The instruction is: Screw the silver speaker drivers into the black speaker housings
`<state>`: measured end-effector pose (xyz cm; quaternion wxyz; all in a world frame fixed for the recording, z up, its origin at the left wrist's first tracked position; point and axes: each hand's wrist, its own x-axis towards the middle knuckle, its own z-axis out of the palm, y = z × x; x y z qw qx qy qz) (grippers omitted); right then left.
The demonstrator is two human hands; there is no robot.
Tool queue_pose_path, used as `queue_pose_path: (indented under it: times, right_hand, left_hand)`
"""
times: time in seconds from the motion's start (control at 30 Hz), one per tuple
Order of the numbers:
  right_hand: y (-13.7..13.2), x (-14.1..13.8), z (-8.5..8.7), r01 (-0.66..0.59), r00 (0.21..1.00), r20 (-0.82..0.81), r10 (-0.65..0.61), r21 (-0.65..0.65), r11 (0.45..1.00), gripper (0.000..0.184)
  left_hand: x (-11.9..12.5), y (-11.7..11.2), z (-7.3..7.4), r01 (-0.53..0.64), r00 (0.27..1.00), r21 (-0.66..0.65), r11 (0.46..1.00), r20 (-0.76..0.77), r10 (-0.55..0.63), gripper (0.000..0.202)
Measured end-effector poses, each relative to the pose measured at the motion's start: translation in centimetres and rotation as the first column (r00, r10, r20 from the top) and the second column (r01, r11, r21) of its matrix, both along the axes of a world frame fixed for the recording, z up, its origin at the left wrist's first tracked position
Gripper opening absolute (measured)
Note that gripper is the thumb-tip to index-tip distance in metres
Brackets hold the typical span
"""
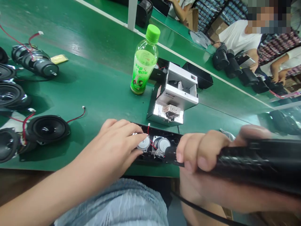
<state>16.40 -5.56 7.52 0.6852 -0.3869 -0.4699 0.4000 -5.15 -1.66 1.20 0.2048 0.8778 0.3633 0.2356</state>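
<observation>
A black speaker housing [171, 135] lies face down on the green bench mat, with two round driver magnets [144, 143] [162, 144] showing inside it. My left hand [115, 141] presses on its left part, with fingertips by the left magnet. My right hand [202, 153] grips a black electric screwdriver [249, 157], which lies nearly level. Its front end sits close to the right magnet, and my fingers hide its tip. Red wires run between the magnets.
A silver screw feeder [174, 94] and a green-capped drink bottle [144, 61] stand just beyond the housing. Several loose speaker drivers [47, 128] with red leads lie at left. Co-workers handle black housings at a far bench, upper right. The bench's near edge runs below my arms.
</observation>
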Motion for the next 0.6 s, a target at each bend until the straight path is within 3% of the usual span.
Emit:
queue_pose_path:
  times: [0.13, 0.33, 0.6]
  right_hand:
    - [0.9, -0.8, -1.1, 0.007, 0.995, -0.095, -0.005, 0.02, 1.0, 0.056]
    - [0.8, -1.1, -1.7, -0.006, 0.994, -0.111, 0.0, -0.054, 0.998, 0.059]
    - [1.3, -1.4, -2.3, -0.013, 0.997, -0.078, 0.012, -0.019, 1.0, 0.06]
  left_hand:
    - [-0.5, 1.1, -0.4, 0.032, 0.993, 0.04, 0.999, -0.115, -0.027, 0.017]
    - [0.3, 2.0, -0.4, 0.052, 0.974, -0.031, 0.998, -0.218, -0.058, 0.011]
    - [0.4, 2.3, 0.0, 0.054, 0.964, -0.053, 0.997, -0.258, -0.066, 0.012]
